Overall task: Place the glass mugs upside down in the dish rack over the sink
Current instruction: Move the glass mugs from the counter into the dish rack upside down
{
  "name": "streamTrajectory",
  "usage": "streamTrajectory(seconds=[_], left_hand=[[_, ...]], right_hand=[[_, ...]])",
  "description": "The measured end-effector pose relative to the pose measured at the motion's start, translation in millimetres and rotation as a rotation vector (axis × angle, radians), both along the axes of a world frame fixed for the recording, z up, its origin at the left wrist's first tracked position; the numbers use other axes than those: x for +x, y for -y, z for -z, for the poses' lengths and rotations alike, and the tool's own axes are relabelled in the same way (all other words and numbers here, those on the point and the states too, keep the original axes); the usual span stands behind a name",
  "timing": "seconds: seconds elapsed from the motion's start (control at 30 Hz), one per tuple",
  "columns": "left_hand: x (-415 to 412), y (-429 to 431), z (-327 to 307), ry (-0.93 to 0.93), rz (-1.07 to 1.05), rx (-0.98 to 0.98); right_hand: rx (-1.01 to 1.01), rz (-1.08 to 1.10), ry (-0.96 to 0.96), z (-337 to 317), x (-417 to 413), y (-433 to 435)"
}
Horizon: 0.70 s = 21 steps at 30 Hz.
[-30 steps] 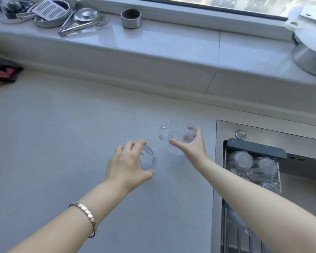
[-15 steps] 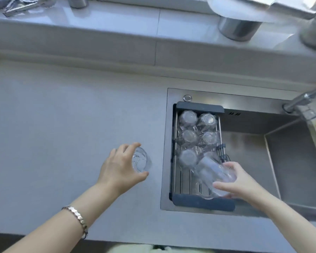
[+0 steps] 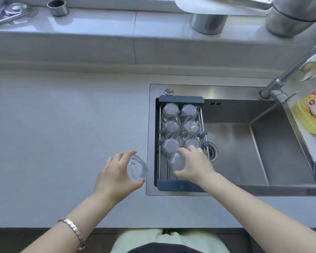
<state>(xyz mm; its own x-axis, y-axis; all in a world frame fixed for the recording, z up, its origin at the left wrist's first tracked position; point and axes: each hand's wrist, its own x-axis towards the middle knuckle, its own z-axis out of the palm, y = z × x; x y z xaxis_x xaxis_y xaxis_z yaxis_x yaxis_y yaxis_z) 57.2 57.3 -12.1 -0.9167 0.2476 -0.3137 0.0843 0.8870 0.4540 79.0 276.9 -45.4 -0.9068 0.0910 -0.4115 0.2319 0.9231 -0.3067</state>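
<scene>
The dish rack (image 3: 179,186), dark-framed with metal bars, spans the left end of the steel sink (image 3: 244,143). Several clear glass mugs (image 3: 171,127) stand upside down in it in two columns. My right hand (image 3: 195,166) is closed around another glass mug (image 3: 177,162), bottom up, over the rack's near part, just in front of the others. My left hand (image 3: 115,178) holds a second glass mug (image 3: 136,168) tilted above the grey counter, just left of the sink's edge.
A faucet (image 3: 281,84) reaches in from the right, with a yellow detergent bottle (image 3: 312,110) beside it. Steel pots (image 3: 208,22) and a small metal cup (image 3: 57,8) sit on the windowsill ledge behind. The sink drain (image 3: 212,152) lies right of the rack.
My right hand carried its mug from the counter over to the rack, turned it bottom up and moved it left into the near row. The left hand stayed beside the sink.
</scene>
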Motion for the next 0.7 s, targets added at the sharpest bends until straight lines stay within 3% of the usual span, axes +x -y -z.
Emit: streamTrajectory(seconds=[0.1, 0.2, 0.43, 0.7], left_hand=[[3, -2, -1, -0.014, -0.005, 0.003], [7, -4, -2, -0.014, -0.009, -0.006], [12, -11, -3, -0.013, 0.01, -0.027], [14, -39, 3, 0.018, 0.048, -0.023]], right_hand=[[0.038, -0.293, 0.044, 6, -8, 5], [0.036, -0.397, 0.065, 15, -13, 8], [-0.173, -0.081, 0.15, 45, 3, -8], [-0.165, -0.011, 0.071, 56, 21, -14]])
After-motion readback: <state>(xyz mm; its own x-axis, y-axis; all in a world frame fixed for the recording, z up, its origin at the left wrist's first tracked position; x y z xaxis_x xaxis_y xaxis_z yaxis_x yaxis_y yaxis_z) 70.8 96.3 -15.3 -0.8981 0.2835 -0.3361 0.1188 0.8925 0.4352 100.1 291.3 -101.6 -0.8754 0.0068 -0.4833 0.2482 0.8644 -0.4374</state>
